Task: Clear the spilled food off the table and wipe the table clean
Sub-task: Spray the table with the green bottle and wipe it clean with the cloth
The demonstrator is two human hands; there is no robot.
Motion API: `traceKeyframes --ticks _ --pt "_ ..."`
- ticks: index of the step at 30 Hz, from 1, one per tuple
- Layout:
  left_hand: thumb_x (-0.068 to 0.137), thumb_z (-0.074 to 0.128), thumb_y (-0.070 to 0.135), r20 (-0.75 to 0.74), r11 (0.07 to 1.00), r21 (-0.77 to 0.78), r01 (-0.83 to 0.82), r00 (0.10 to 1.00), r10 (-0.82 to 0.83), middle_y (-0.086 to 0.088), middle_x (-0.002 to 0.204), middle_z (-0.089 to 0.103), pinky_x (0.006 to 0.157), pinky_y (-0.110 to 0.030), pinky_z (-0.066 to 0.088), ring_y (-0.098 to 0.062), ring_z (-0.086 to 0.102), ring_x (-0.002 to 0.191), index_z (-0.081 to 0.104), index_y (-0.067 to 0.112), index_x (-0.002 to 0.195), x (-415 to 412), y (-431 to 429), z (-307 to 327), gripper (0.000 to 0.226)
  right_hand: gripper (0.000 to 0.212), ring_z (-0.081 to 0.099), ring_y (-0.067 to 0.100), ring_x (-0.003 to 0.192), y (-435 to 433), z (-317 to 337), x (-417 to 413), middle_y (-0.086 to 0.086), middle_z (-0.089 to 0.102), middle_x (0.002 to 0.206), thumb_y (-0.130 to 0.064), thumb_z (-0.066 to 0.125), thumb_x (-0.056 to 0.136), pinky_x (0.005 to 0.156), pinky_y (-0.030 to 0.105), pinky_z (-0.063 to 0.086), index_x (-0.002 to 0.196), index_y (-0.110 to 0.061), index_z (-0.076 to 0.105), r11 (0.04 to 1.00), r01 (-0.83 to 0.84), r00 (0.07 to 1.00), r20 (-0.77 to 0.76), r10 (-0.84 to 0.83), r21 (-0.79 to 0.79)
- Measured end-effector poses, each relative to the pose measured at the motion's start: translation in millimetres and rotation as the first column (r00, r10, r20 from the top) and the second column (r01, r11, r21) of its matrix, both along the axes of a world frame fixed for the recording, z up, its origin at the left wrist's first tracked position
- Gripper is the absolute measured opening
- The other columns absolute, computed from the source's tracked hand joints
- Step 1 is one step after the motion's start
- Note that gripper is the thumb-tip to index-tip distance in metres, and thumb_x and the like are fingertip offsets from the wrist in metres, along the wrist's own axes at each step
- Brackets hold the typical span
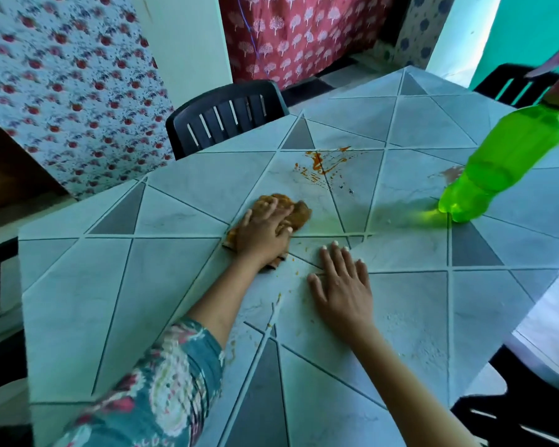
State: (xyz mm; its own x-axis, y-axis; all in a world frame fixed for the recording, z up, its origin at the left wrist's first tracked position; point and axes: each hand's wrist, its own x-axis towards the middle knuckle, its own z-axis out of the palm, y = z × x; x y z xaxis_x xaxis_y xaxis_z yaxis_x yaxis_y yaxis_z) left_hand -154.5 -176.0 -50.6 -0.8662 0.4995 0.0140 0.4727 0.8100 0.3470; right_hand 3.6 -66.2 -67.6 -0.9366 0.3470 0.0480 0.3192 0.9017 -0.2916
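head view: spill lies just beyond cloth, toward tabletop's far edge; left hand presses cloth, right hand lies flat, empty.

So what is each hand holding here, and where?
Nothing gripped: left hand presses spread-fingered on top of the crumpled orange-brown cloth; right hand lies flat on the grey triangle-patterned table.

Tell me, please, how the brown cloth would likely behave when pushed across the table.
The cloth, bunched under the left hand, looks soft and floppy, so it would probably crumple. Its orange soiling suggests it may smear residue.
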Motion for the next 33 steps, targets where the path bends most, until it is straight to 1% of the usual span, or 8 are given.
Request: traceKeyframes --ticks 2,5,12,17,20,23,28,33 --pt "0.089 0.041 0.046 -0.022 0.996 -0.010 0.092 0.996 -0.092 0.003 0.156 0.021 0.117 -0.035 0.004 -0.011 0.021 0.143 0.034 0.041 0.141 42 -5 1 0.053 0.079 0.003 0.015 0.146 1 -1 16 -0.003 0.004 0.158 -0.062 -0.003 0.081 0.113 0.032 -0.006 0.150 -0.026 0.011 1.000 0.004 0.999 0.033 -0.005 0.014" --pt "0.080 0.025 0.056 -0.065 0.983 -0.009 0.186 0.980 -0.186 0.004 0.155 0.024 0.115 -0.036 0.007 -0.013 0.023 0.142 0.035 0.040 0.141 83 -47 2 0.064 0.074 0.015 0.020 0.144 -4 -3 31 0.001 0.015 0.156 -0.060 0.007 0.086 0.113 0.033 -0.002 0.148 -0.023 0.022 0.999 0.044 0.999 0.007 -0.044 0.029" --pt "0.088 0.042 0.050 -0.014 0.974 -0.089 -0.209 0.978 0.209 0.002 0.157 0.019 0.115 -0.042 0.011 -0.019 0.016 0.144 0.038 0.035 0.141 11 -45 6 0.056 0.072 0.022 0.022 0.143 -5 -3 35 0.003 0.022 0.155 -0.057 0.015 0.087 0.113 0.035 0.002 0.146 -0.021 0.031 0.998 0.053 0.999 -0.010 -0.053 0.026" --pt "0.090 0.047 0.043 0.016 0.999 -0.051 -0.020 1.000 0.021 0.003 0.157 0.016 0.116 -0.040 0.005 -0.017 0.013 0.145 0.034 0.039 0.142 44 21 4 0.053 0.072 0.020 0.020 0.143 -6 -3 37 0.003 0.022 0.155 -0.057 0.016 0.086 0.113 0.035 0.001 0.147 -0.021 0.030 0.998 0.053 0.999 -0.009 -0.053 0.039" --pt "0.083 0.034 0.055 -0.020 0.994 -0.051 0.099 0.995 -0.100 0.005 0.157 0.018 0.115 -0.038 0.007 -0.014 0.014 0.145 0.034 0.041 0.141 85 -13 6 0.060 0.073 0.017 0.019 0.144 -6 -3 36 0.003 0.020 0.155 -0.058 0.014 0.086 0.114 0.035 0.001 0.148 -0.021 0.028 0.998 0.050 0.999 -0.020 -0.049 0.040" --pt "0.071 0.018 0.063 -0.023 0.999 -0.031 0.016 1.000 -0.017 0.006 0.155 0.020 0.115 -0.038 0.008 -0.013 0.017 0.144 0.038 0.039 0.140 92 -78 5 0.076 0.075 0.015 0.019 0.144 -6 -2 36 0.002 0.018 0.156 -0.058 0.012 0.085 0.115 0.036 0.002 0.148 -0.021 0.025 0.998 0.043 0.999 -0.023 -0.042 0.035" --pt "0.088 0.043 0.046 -0.008 0.945 -0.064 -0.322 0.947 0.322 0.000 0.157 0.020 0.115 -0.045 0.008 -0.019 0.014 0.144 0.038 0.036 0.141 33 -92 7 0.054 0.077 0.013 0.021 0.145 -5 -1 35 0.004 0.018 0.156 -0.058 0.010 0.083 0.116 0.040 0.002 0.148 -0.019 0.024 0.999 0.039 0.999 -0.026 -0.038 0.007" --pt "0.088 0.043 0.045 -0.006 0.984 -0.045 -0.171 0.985 0.171 0.001 0.157 0.018 0.115 -0.040 0.006 -0.019 0.015 0.144 0.033 0.040 0.142 66 -27 0 0.055 0.077 0.011 0.020 0.145 -3 -3 38 0.003 0.017 0.157 -0.059 0.009 0.084 0.117 0.040 0.002 0.149 -0.020 0.022 0.999 0.029 1.000 -0.005 -0.029 0.018"
